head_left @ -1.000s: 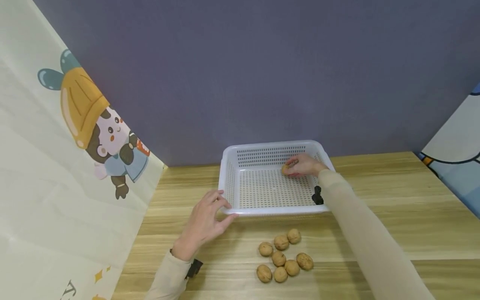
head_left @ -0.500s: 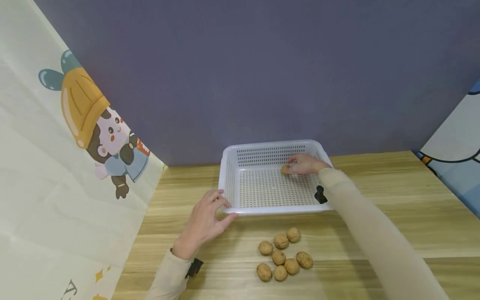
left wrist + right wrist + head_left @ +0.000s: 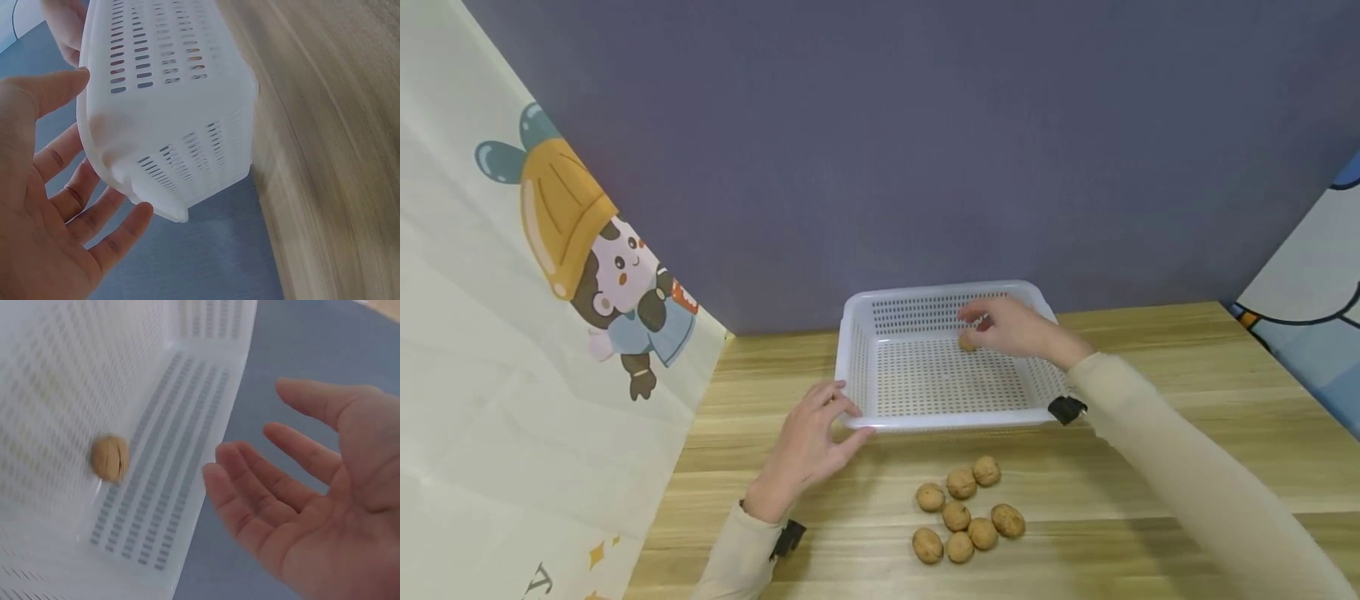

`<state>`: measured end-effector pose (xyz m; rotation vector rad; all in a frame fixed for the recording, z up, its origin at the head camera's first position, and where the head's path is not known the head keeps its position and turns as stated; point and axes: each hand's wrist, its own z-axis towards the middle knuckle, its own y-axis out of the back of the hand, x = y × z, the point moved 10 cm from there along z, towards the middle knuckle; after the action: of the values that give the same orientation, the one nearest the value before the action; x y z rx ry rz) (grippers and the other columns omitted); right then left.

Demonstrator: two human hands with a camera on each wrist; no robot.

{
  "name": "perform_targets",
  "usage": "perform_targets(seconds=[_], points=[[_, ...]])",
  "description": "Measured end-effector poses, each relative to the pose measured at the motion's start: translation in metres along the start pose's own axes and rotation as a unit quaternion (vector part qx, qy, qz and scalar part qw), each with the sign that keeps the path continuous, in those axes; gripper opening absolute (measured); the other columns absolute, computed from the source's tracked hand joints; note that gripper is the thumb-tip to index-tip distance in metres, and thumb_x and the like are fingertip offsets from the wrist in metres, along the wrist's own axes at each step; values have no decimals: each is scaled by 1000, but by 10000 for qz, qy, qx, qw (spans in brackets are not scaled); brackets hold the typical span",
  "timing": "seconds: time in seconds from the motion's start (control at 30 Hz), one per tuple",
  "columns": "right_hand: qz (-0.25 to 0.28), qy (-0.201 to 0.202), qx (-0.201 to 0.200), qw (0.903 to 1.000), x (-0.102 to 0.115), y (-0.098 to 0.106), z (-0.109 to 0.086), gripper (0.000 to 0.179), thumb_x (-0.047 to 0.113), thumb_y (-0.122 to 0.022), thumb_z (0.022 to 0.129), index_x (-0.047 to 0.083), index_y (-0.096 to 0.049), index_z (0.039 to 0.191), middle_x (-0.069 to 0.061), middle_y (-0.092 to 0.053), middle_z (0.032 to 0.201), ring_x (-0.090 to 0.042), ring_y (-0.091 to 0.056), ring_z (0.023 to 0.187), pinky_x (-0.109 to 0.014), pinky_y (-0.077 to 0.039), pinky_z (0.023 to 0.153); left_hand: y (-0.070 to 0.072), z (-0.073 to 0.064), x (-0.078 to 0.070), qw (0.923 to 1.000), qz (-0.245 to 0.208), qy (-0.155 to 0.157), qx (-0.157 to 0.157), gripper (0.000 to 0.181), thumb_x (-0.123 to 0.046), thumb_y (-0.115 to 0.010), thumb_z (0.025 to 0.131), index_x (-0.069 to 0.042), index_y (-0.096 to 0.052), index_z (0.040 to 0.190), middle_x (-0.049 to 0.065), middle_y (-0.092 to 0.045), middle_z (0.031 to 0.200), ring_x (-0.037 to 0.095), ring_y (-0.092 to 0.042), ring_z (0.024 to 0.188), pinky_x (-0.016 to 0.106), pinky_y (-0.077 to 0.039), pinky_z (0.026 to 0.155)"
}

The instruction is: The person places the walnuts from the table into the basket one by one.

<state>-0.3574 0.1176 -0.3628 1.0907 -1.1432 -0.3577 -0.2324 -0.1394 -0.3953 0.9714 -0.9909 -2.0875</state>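
Observation:
A white plastic basket (image 3: 951,421) with slotted walls stands on the wooden table. At its near left corner my left hand (image 3: 805,442) holds the rim, thumb outside and fingers around the corner; the left wrist view shows this hand (image 3: 56,187) against the basket rim (image 3: 94,125). Over the right part of the basket is my right hand (image 3: 1011,329). In the right wrist view this hand (image 3: 312,494) has loosely bent fingers with nothing between them. One walnut (image 3: 110,458) lies on the basket floor, apart from the fingers; the head view shows this walnut (image 3: 967,342) partly covered.
Several walnuts (image 3: 957,516) lie loosely grouped on the table (image 3: 1112,467) in front of the basket. A dark grey-blue panel (image 3: 880,167) rises behind the table. On the left hangs a white sheet (image 3: 482,350) with a cartoon figure.
My right hand has let go of the walnut and lifted from it, its wrist swinging outward to the right. The walnut stays in the basket. My left hand has not moved.

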Motion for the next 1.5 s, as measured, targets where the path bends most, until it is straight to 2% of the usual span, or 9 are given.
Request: perform_targets(seconds=[0.2,0.33,0.43,0.57,0.73,0.8,1.0,1.27,1.5], points=[[477,520,-723,9949,26,0,-33,41,21,-70,103,3,-66,139,-16,-75,128,-31,-75,110,-48,-64,93,2,3,0,10000,11,-19,-30,27,-32,-89,83,-13,-75,95,18,-71,133,40,-63,132,60,-55,109],[951,546,-1227,9864,33,-2,-58,43,17,-72,102,3,-64,142,-15,-76,123,-26,-76,104,-40,-65,88,3,4,-1,10000,-38,-20,-48,27,-32,-90,83,-13,-75,95,19,-71,133,40,-63,132,60,-55,110],[1392,477,-1408,9790,35,-7,-79,36,15,-74,100,7,-69,135,-12,-77,120,-19,-75,98,-31,-64,81,3,6,-2,9999,-87,-51,-60,27,-31,-90,83,-13,-75,95,18,-72,132,39,-63,132,60,-55,110],[1785,645,-1167,9749,41,-25,-105,25,13,-78,96,12,-75,121,-6,-79,109,-8,-72,84,-25,-62,70,3,8,-4,9999,-101,-79,-57,28,-31,-90,83,-12,-75,96,18,-72,132,39,-63,133,59,-55,111],[1691,1121,-417,9783,44,-64,-126,22,16,-80,95,15,-75,117,0,-81,103,0,-69,78,-24,-62,66,5,10,-3,9999,-49,-74,-78,28,-31,-91,82,-12,-75,96,19,-71,132,39,-63,132,59,-55,111],[1644,1182,-315,9788,39,-74,-130,24,16,-80,94,14,-75,117,1,-80,101,1,-68,78,-24,-61,65,6,10,-2,9999,-31,-71,-105,28,-31,-91,82,-11,-75,95,19,-71,132,39,-63,131,59,-55,110],[1491,997,-407,9830,13,-93,-136,30,13,-83,91,8,-75,120,0,-78,97,3,-65,76,-23,-59,62,7,10,0,9999,30,-87,-78,28,-32,-89,83,-12,-75,96,20,-70,134,40,-62,133,60,-54,112],[1484,545,-454,9864,-16,-108,-134,46,13,-85,88,4,-70,131,4,-72,89,2,-62,73,-22,-58,60,5,-1,5,9998,124,24,-136,25,-33,-88,84,-15,-75,95,18,-71,135,38,-63,132,60,-55,110],[1761,412,-102,9835,-31,-125,-141,61,22,-85,89,0,-62,142,-10,-75,117,0,-63,78,-23,-58,65,0,-2,-1,9997,110,-5,-203,27,-32,-91,81,-15,-75,95,15,-74,130,38,-67,129,60,-57,107]])
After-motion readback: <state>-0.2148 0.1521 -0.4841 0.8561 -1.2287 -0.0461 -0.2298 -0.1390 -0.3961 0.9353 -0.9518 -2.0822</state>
